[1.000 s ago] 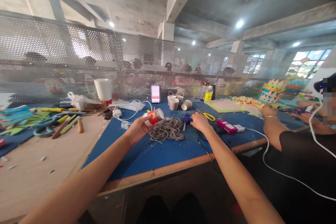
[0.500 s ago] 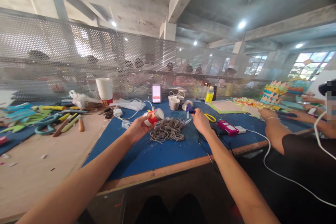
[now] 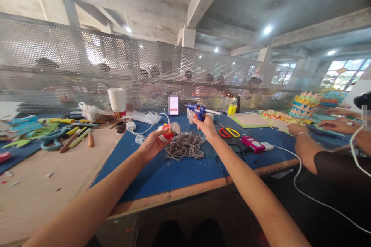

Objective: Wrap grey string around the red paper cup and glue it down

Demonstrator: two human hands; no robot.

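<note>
My left hand [image 3: 153, 143] is closed round a small red and white paper cup [image 3: 169, 130], tipped on its side above the blue mat [image 3: 185, 170]. A loose heap of grey-brown twine [image 3: 185, 146] lies on the mat just right of the cup. My right hand [image 3: 206, 124] grips a blue glue gun [image 3: 197, 110], lifted off the table with its nozzle pointing left toward the cup. The gun's black cord [image 3: 222, 164] trails down over the table edge.
Red and yellow scissors [image 3: 228, 132], a pink device [image 3: 254, 144] and a phone [image 3: 173, 105] stand on the mat. A stack of white cups [image 3: 117, 101] and several tools [image 3: 58, 133] lie to the left. Another person's arm [image 3: 307, 144] rests at the right by paper crafts [image 3: 303, 102].
My right hand has picked the blue glue gun up from the mat and raised it, moving left toward the cup. My left hand has kept the cup almost still.
</note>
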